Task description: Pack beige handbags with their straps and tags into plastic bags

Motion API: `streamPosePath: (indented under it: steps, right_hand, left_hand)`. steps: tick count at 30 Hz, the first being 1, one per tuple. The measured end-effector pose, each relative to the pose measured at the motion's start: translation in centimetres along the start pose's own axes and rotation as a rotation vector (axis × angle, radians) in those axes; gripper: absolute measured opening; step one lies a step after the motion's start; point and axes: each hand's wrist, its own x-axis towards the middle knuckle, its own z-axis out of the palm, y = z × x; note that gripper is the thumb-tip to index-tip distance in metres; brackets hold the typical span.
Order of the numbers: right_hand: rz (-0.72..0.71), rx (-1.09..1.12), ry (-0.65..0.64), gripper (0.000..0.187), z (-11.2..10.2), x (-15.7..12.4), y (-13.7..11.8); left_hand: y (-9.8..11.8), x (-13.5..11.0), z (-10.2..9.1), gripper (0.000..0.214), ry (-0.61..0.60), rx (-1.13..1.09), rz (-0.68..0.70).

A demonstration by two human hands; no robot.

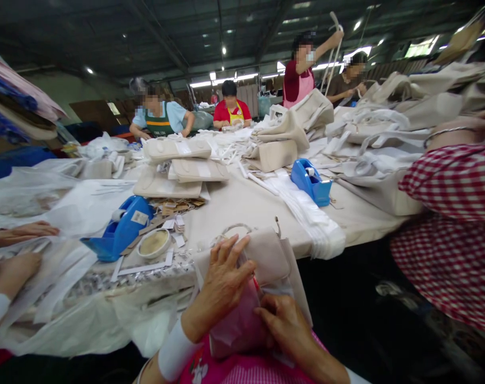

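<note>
A beige fabric handbag [268,253] with a metal ring handle lies at the table's near edge, partly inside a clear plastic bag [236,325]. My left hand [222,280] presses flat on the bag's plastic-covered front, fingers spread. Just below it, my right hand [286,322] pinches the plastic at the bag's lower edge, over a pink apron.
A blue tape dispenser [120,229] and a tape roll [153,244] sit to the left, a second blue dispenser [311,181] further back. Stacks of beige bags [182,168] cover the table [246,205]. A co-worker's hands [16,250] work at left; a person in a red checked sleeve [454,213] stands right.
</note>
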Motion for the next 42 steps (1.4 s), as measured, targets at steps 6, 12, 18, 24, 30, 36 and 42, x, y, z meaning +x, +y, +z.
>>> streamPosePath:
  steps: [6,12,18,24,30,36,42]
  right_hand:
    - [0.031,0.068,-0.006,0.029,-0.4,-0.7,-0.2]
    - [0.015,0.118,-0.007,0.03,-1.5,-1.2,-0.6]
    - [-0.017,-0.136,0.064,0.032,-2.3,-1.0,-0.1]
    - [-0.051,-0.338,0.053,0.022,-2.2,-1.2,0.9]
    - [0.097,-0.056,-0.117,0.023,-1.0,-3.1,4.0]
    - [-0.11,-0.442,-0.005,0.03,-0.5,-3.3,6.4]
    - [-0.268,-0.671,0.084,0.029,0.2,-3.1,8.6]
  left_hand:
    - [-0.2,0.1,-0.1,0.016,-0.009,-0.012,0.018]
    - [-0.4,0.4,0.1,0.013,-0.014,-0.005,0.004]
    - [0.5,0.5,1.0,0.012,0.007,0.053,-0.056]
    - [0.4,0.5,1.4,0.012,0.035,0.058,-0.055]
    - [0.1,0.7,1.3,0.011,0.027,0.06,-0.053]
    - [0.0,0.6,1.3,0.011,0.025,0.049,-0.045]
    - [-0.2,0.7,1.3,0.011,0.022,0.03,-0.027]
